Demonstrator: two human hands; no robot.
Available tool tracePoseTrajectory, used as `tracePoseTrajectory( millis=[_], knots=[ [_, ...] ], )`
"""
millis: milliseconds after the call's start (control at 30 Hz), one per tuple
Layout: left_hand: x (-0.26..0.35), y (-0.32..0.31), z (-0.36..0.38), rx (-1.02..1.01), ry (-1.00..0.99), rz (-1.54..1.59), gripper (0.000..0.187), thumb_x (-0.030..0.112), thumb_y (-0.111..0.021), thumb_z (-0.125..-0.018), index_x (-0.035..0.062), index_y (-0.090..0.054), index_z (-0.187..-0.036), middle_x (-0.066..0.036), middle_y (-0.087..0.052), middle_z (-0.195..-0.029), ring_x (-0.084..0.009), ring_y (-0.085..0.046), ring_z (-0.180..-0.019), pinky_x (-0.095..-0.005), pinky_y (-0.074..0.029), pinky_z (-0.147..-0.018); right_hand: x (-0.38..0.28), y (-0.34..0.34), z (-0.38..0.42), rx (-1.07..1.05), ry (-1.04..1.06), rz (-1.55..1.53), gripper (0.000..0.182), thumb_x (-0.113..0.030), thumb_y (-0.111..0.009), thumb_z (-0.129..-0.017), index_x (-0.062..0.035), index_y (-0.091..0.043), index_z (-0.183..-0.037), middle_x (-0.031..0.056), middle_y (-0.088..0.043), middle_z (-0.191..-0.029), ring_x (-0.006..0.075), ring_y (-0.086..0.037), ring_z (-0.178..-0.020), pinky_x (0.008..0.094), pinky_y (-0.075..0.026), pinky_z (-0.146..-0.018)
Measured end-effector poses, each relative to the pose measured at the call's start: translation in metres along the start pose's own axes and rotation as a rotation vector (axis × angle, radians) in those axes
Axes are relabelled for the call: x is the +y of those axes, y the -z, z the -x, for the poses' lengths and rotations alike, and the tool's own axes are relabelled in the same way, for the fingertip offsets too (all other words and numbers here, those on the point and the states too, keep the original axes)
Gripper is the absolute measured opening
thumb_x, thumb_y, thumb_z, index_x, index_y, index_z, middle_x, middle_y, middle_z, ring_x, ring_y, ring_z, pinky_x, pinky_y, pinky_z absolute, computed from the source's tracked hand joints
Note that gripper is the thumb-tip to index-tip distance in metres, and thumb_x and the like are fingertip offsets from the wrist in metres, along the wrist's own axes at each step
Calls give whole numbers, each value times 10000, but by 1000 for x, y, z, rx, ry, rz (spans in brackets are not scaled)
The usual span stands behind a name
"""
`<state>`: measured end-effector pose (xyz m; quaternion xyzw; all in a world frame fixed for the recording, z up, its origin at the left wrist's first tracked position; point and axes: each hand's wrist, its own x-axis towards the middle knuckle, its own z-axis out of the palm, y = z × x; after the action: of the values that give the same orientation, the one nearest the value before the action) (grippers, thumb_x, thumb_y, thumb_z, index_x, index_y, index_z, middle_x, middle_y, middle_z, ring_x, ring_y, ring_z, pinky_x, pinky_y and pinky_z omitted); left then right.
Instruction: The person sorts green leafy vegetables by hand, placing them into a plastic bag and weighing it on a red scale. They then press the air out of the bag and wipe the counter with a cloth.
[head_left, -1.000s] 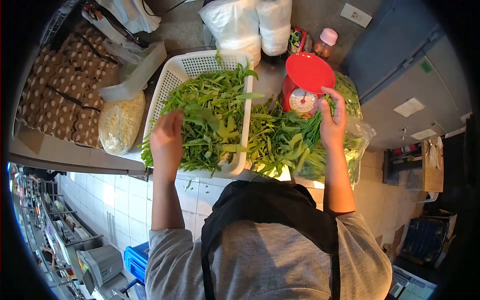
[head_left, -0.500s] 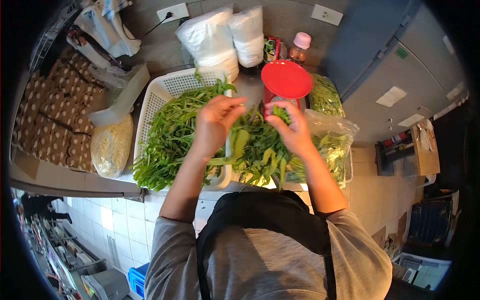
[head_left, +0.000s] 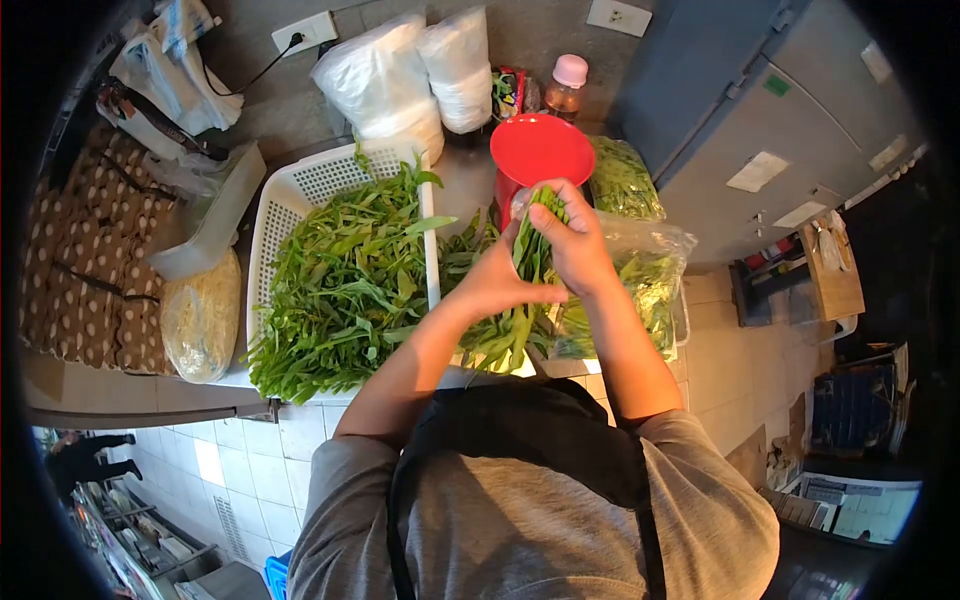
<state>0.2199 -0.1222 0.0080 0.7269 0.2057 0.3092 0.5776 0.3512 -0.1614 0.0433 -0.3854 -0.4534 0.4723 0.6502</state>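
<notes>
Upright in my right hand (head_left: 578,245) is a bunch of long-leaved greens (head_left: 538,235), its fingers closed round the stem end. My left hand (head_left: 495,278) wraps the same bunch lower down, thumb across the front; its other fingers are partly hidden by the leaves. Below both hands the leaves hang over more loose greens (head_left: 470,250) on the worktop. To the left stands a white perforated basket (head_left: 433,255) heaped with similar greens (head_left: 340,290). Just beyond my right hand is a red scale (head_left: 542,150) with a round top.
Bagged greens (head_left: 640,290) lie to the right, another pack (head_left: 625,180) behind them. White plastic bags (head_left: 380,85) and a pink-capped bottle (head_left: 567,88) stand along the wall. Egg trays (head_left: 90,260) and a bag of pale shreds (head_left: 202,320) sit at left. A grey cabinet (head_left: 740,130) rises at right.
My left hand has moved right and down from beside the basket onto the bunch. The right hand now holds the bunch upright, with more leaf showing. The whole view has shifted slightly.
</notes>
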Motion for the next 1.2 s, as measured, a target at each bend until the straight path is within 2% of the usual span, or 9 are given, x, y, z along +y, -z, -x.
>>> tracePoseTrajectory(
  millis=[233, 400, 567, 733, 800, 900, 1000, 1100, 1200],
  knots=[
    [-9, -6, -2, 101, 311, -115, 416, 112, -772, -661, 23, -615, -1037, -60, -670, -904, -158, -625, -837, -308, -489, -760, -2, -4, 7, 166, 91, -17, 467, -119, -672, -838, -33, -433, -1229, 70, -542, -1117, 145, -514, -1037, 283, -419, -900],
    [-7, -17, -3, 130, 224, -400, 413, 207, -646, -749, 68, -575, -1130, -182, -659, -924, -354, -636, -880, -414, -495, -763, 38, -5, 41, 246, 30, 382, 676, -157, -772, -741, -16, -393, -1283, 107, -519, -1195, 167, -497, -1102, 322, -409, -938],
    [-8, -38, 10, 10, 241, -492, 605, 167, -654, -758, 40, -378, -1280, -256, -570, -1104, -421, -559, -1020, -463, -454, -848, 62, 2, 49, 525, -32, 11, 183, -135, -522, -935, -16, -539, -1072, 84, -656, -987, 146, -595, -917, 300, -469, -850],
    [-15, -56, 8, -53, -33, 0, 700, 270, -688, -813, -26, -275, -1294, -234, -456, -1263, -295, -477, -1180, -380, -381, -980, 27, 56, 56, 667, -180, -95, 164, -189, -547, -920, -29, -560, -954, 105, -659, -890, 198, -642, -742, 339, -546, -658],
    [-23, -61, -3, 25, 85, 133, 592, 308, -624, -876, -9, -326, -1278, -192, -492, -1208, -243, -496, -1131, -356, -386, -964, 8, 87, 59, 743, -156, -229, 158, -193, -545, -919, -36, -548, -920, 97, -634, -822, 229, -648, -744, 369, -558, -638],
    [-35, -69, -38, 38, 140, -52, 462, 335, -562, -915, -8, -449, -1202, -175, -563, -1105, -249, -561, -1035, -355, -423, -895, -15, 153, 67, 781, -39, -225, 142, -182, -535, -920, -53, -480, -944, 96, -604, -812, 250, -644, -741, 388, -561, -644],
    [-80, -90, -83, 39, 278, -117, 457, 352, -513, -943, 95, -431, -1312, -166, -490, -1259, -237, -489, -1154, -355, -387, -957, -38, 217, 72, 807, -2, -316, 141, -193, -534, -926, -61, -489, -948, 89, -602, -831, 247, -635, -770, 396, -556, -671],
    [-125, -114, -123, 98, 333, -285, 493, 459, -418, -953, 131, -440, -1321, -200, -489, -1300, -314, -494, -1175, -400, -392, -957, -64, 261, 73, 754, 15, -401, 151, -210, -541, -928, -67, -501, -953, 76, -602, -838, 248, -626, -800, 403, -549, -695],
    [-89, -123, -154, -100, 563, -616, 657, 609, -327, -906, 130, -428, -1345, -279, -504, -1244, -411, -472, -1165, -462, -372, -971, -80, 294, 67, 704, 6, -456, 151, -216, -545, -928, -70, -510, -952, 72, -603, -840, 253, -623, -811, 407, -547, -702]
  ],
)
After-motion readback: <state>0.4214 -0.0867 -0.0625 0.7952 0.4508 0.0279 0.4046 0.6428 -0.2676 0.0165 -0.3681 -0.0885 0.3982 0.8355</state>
